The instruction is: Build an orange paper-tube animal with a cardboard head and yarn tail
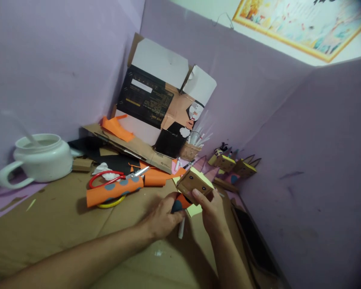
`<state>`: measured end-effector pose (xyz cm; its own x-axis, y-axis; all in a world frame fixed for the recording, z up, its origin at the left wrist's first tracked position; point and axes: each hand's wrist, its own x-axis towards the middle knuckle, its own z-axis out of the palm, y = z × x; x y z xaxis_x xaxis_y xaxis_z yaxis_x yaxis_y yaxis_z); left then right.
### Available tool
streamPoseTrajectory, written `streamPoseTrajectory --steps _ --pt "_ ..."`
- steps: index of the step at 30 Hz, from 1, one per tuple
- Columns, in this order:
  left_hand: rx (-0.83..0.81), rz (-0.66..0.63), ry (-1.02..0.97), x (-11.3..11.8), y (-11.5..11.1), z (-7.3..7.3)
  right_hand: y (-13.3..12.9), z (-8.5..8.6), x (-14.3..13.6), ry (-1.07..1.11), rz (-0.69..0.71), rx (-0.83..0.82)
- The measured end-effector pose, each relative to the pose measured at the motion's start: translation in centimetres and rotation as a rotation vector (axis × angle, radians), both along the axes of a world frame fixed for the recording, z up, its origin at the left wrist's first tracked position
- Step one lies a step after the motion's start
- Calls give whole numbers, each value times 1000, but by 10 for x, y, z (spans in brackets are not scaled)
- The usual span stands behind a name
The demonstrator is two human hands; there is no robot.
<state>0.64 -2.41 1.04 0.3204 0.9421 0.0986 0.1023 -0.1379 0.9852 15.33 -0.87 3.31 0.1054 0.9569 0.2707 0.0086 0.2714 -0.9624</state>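
Observation:
My left hand (164, 218) is closed around an orange piece with a dark patch (180, 203), mostly hidden by the fingers. Just above it, my right hand (212, 208) pinches a small brown cardboard piece (195, 184), boxlike, with two black-and-white eye dots on its face. The orange piece sits right under the cardboard; whether the two touch, I cannot tell. Pale yellow paper (195, 210) shows behind and below them. A white stick (181, 229) is below my left hand. To the left, an orange paper tube with grey spots (114, 191) lies against red-and-yellow-handled scissors (106, 173).
A white mug (43, 158) with a stick in it stands at left on the cardboard-covered table (57, 224). An unfolded printed box (150, 100) leans on the back wall. A brown pot of white sticks (191, 151) and small cardboard figures (225, 162) stand behind my hands.

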Motion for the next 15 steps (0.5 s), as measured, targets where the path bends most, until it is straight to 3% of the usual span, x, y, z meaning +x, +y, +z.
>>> streamPoseTrajectory --steps 8,15 --pt "23 62 31 5 12 -13 -1 -3 5 -99 60 -19" --pt "-17 98 80 8 12 -14 -2 -3 0 -162 91 4"
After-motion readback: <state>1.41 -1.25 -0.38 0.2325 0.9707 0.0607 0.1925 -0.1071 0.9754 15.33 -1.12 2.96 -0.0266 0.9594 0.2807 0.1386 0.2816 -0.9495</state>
